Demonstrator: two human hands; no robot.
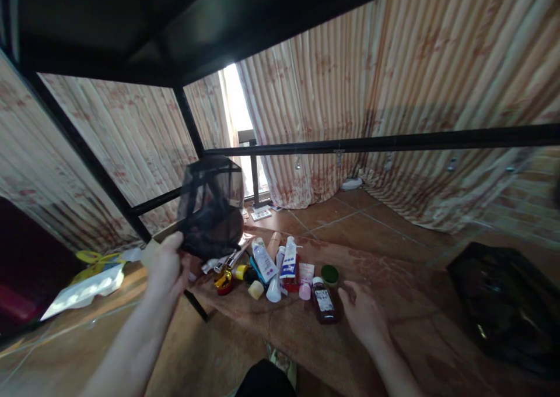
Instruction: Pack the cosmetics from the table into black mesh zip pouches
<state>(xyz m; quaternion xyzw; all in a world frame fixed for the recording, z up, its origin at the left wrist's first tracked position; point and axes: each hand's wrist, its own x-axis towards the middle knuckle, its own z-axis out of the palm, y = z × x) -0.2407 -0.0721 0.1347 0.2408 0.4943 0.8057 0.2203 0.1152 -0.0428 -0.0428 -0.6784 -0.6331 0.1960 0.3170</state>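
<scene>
My left hand [168, 266] is closed on the edge of a black mesh bag [212, 210], which it holds up over the left end of a group of toiletries; the bag is blurred. My right hand [361, 312] is open with fingers apart, just right of a dark brown bottle [324, 304] with a white cap, and holds nothing. Behind that bottle lies a green round lid or jar [329, 275]. White squeeze tubes [265, 262], a blue-and-white tube [289, 263], a pink-capped tube [305, 283] and a gold-and-red round item [223, 280] lie close together on the brown cloth [280, 327].
A black frame rail [385, 143] crosses ahead beneath a dark overhead panel [109, 30]. Striped curtains [315, 94] hang behind. A shiny black bag [503, 304] lies at right. An egg-carton-like white tray [85, 292] and yellow item [94, 263] are at left.
</scene>
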